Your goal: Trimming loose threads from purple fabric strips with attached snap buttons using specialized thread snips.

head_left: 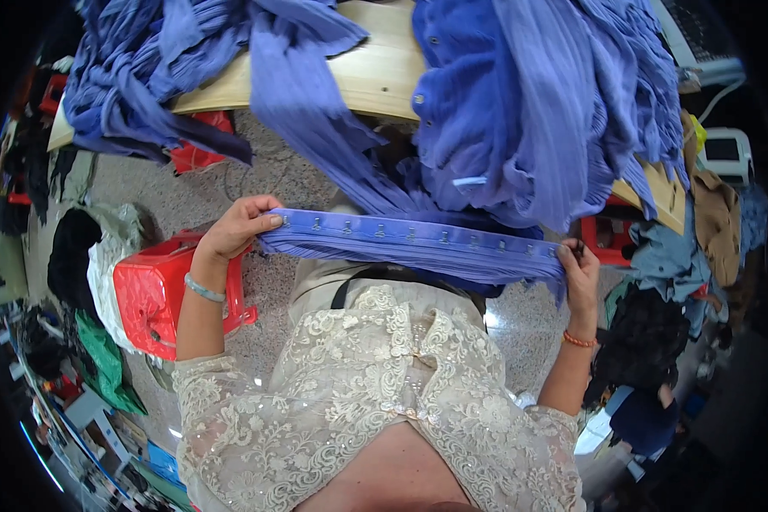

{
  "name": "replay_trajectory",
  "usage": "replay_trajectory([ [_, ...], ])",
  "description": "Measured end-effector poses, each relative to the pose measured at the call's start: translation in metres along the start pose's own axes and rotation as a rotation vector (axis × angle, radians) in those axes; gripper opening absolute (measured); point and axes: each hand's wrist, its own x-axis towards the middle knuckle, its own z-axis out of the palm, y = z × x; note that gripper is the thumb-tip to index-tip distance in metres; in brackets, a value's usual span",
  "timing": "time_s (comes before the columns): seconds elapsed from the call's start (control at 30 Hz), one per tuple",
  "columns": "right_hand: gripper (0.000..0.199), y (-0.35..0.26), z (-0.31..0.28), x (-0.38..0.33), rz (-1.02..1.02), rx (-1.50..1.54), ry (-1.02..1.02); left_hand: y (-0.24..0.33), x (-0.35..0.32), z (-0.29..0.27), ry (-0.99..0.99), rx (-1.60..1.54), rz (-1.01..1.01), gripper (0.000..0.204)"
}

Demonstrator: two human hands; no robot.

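A blue-violet pleated garment (418, 249) is stretched across my lap, its flat band (411, 234) facing up. Along the band runs a row of several small metal fasteners, too small to tell the exact kind. My left hand (246, 224) pinches the band's left end between thumb and fingers. At the other end my right hand (578, 266) grips the band, fingers closed. Something small and dark shows by the right fingertips; I cannot make out what it is. Pleated cloth beyond the band joins the fabric hanging off the table.
Blue-violet garments (520, 111) lie heaped over a pale wooden table (375, 60) ahead. A red plastic stool (149, 294) stands left of me, beside white and black cloth. Dark and grey-blue clothes (670, 264) are piled at the right. A keyboard (708, 26) sits far right.
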Motion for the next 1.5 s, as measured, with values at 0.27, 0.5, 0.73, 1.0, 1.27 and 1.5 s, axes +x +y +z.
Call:
replay_trajectory([
  [0.27, 0.019, 0.018, 0.023, 0.0, 0.154, 0.041, -0.19, -0.017, -0.027, -0.027, 0.199, 0.103, 0.029, 0.012],
  [0.5, 0.029, -0.006, 0.041, -0.008, 0.22, -0.128, -0.425, -0.026, -0.043, -0.071, 0.307, 0.114, 0.045, 0.01],
  [0.73, 0.024, 0.001, 0.03, -0.003, 0.216, -0.18, -0.366, -0.059, -0.034, -0.077, 0.372, 0.138, 0.043, 0.009],
  [1.0, 0.026, 0.002, 0.02, -0.005, 0.228, -0.112, -0.343, -0.076, -0.024, -0.079, 0.411, 0.168, -0.016, 0.008],
  [1.27, 0.022, 0.013, 0.001, -0.014, 0.173, -0.019, -0.274, -0.088, -0.011, -0.087, 0.436, 0.201, -0.076, 0.008],
  [1.5, 0.02, 0.013, -0.007, -0.016, 0.155, -0.034, -0.235, -0.1, -0.004, -0.092, 0.51, 0.489, -0.131, 0.013],
])
